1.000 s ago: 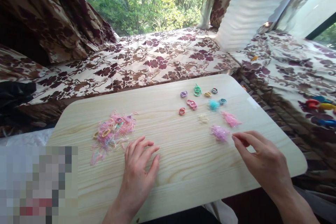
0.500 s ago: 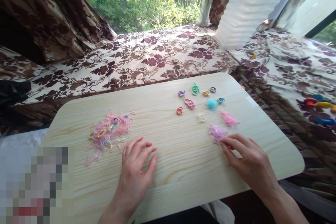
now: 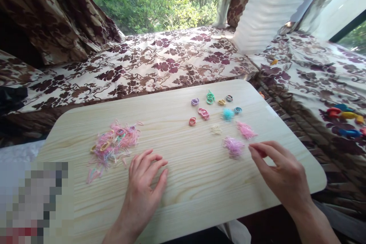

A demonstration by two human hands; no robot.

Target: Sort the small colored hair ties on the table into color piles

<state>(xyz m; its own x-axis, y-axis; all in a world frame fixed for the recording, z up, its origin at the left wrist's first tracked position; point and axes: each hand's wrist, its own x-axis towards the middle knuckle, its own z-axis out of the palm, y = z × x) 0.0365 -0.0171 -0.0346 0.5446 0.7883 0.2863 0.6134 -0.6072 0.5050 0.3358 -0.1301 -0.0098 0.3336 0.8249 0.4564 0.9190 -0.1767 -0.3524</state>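
Observation:
My left hand lies flat on the light wooden table, fingers spread, holding nothing, just right of a mixed pile of pink and yellow hair bands. My right hand hovers at the right, thumb and forefinger pinched together beside a small pink-purple heap; I cannot see anything in the pinch. Further back lie a pink heap, a cream heap, a teal heap and several separate coloured bands.
Floral brown-and-cream cushions run behind and to the right of the table. Coloured clips lie on the right cushion. A window with green trees is at the back. A blurred patch covers the lower left corner.
My right hand reached onto the pink-purple heap, then drew back to the right with fingers pinched. My left hand stayed flat. The view shifted slightly.

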